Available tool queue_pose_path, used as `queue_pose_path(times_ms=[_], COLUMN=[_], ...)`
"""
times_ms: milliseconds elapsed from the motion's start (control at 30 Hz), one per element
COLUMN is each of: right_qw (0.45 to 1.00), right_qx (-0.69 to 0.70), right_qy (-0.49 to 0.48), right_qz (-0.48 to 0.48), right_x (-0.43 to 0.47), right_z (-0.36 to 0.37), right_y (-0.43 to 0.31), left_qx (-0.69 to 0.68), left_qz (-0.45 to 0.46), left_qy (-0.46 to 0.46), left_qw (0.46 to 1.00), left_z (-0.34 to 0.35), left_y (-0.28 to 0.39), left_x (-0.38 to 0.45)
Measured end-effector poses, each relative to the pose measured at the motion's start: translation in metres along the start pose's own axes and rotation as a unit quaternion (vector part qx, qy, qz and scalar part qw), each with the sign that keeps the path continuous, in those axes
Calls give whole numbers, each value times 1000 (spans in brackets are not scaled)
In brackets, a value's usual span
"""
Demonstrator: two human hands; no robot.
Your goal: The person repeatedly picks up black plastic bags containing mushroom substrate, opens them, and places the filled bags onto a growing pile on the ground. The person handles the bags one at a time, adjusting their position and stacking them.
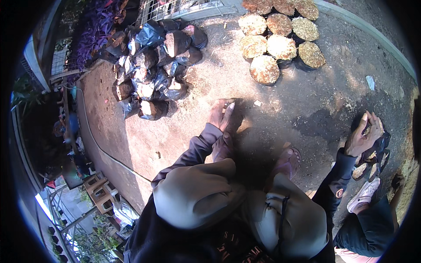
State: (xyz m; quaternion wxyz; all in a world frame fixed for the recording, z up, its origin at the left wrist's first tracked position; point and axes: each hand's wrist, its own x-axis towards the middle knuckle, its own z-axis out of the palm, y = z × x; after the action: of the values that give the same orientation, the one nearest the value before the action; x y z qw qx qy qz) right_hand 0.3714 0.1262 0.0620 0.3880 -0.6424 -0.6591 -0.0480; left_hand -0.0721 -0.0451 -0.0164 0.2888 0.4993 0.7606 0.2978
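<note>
My left hand is over the bare ground above my left foot, fingers bent and apart, with nothing seen in it. Off to the right, my right hand hovers over a group of small black plastic grow bags; its fingers are curled, and it partly hides a bag with a pale top. Whether the right hand touches that bag cannot be told. Black polybags with soil-like filling lie heaped at the upper left. Round black bags topped with straw-like shavings stand upright together at the upper centre.
Another person's leg and shoe are close by at the lower right. A hose runs along the ground at the left, near stacked brown crates. A metal mesh frame and purple-leaved plants border the top left.
</note>
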Motion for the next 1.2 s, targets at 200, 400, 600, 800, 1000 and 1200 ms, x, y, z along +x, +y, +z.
queue_pose_path(times_ms=[200,400,600,800,1000,1200], right_qw=[962,879,842,859,871,872], right_qx=[195,326,341,314,302,290], right_qy=[-185,-346,-410,-399,-384,-389], right_qz=[48,-41,-81,-60,-51,-64], right_x=[-62,-108,-122,-113,-108,-110], right_z=[54,48,40,42,41,42], right_y=[-136,-197,-200,-189,-183,-180], left_qx=[-175,-328,-370,-355,-351,-387], left_qz=[-149,-250,-360,-375,-343,-273], left_qy=[277,581,614,614,593,570], left_qw=[933,702,597,597,638,671], left_z=[-60,-134,-193,-206,-220,-230], left_y=[-90,-158,-193,-240,-277,-271], left_x=[-1,-22,-23,-13,-30,-52])
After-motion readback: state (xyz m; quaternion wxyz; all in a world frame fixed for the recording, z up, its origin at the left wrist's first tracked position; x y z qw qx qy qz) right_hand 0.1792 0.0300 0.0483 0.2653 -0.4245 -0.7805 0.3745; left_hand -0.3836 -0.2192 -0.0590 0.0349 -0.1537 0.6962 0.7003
